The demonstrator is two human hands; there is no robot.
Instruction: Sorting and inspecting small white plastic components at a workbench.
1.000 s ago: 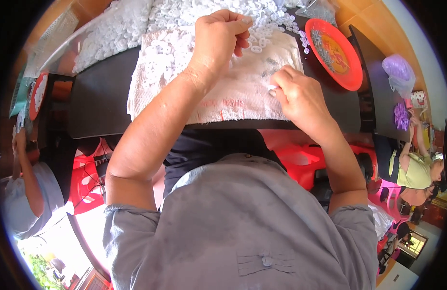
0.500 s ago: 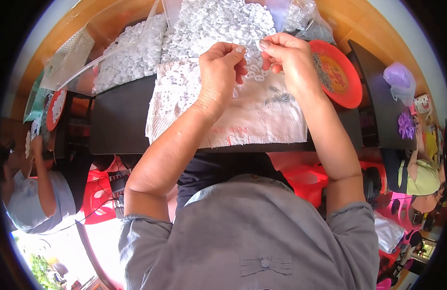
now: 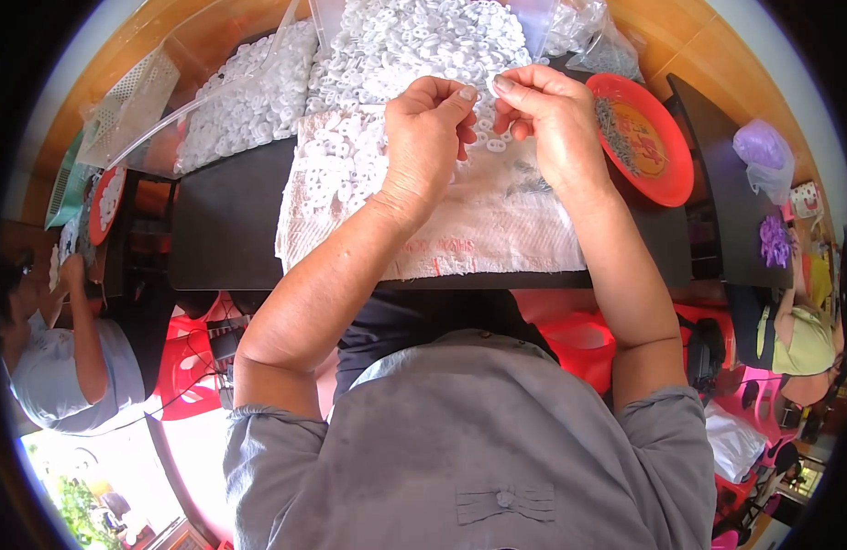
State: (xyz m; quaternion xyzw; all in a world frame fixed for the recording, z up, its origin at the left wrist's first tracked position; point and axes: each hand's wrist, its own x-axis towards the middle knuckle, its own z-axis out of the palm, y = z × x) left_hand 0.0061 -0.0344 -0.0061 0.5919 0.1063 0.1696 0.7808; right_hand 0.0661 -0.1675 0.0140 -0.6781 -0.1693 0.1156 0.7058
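Both my hands are raised close together over a pale towel [image 3: 497, 229] on the dark table. My right hand [image 3: 556, 119] pinches a small white plastic piece [image 3: 492, 86] between thumb and fingertips. Beside it, my left hand [image 3: 428, 133] has its thumb pressed on curled fingers; whatever lies inside is hidden. Loose white pieces with two holes [image 3: 336, 170] cover the towel's left side. Small grey metal pieces [image 3: 531, 181] lie on the towel near my right wrist, partly covered by it. Behind my hands is a large heap of white pieces [image 3: 414, 46].
A red plate [image 3: 666, 174] holding thin grey metal pieces sits right of my right hand. At the left stands a clear bin [image 3: 162, 151] with more white pieces. Clear plastic bags [image 3: 593, 41] lie at the back. Other people work at the left [image 3: 80, 357] and right [image 3: 804, 339].
My hands have shifted slightly to the right and stay close together. My right wrist now covers more of the grey metal pieces on the towel. The pinch on the white piece is unchanged.
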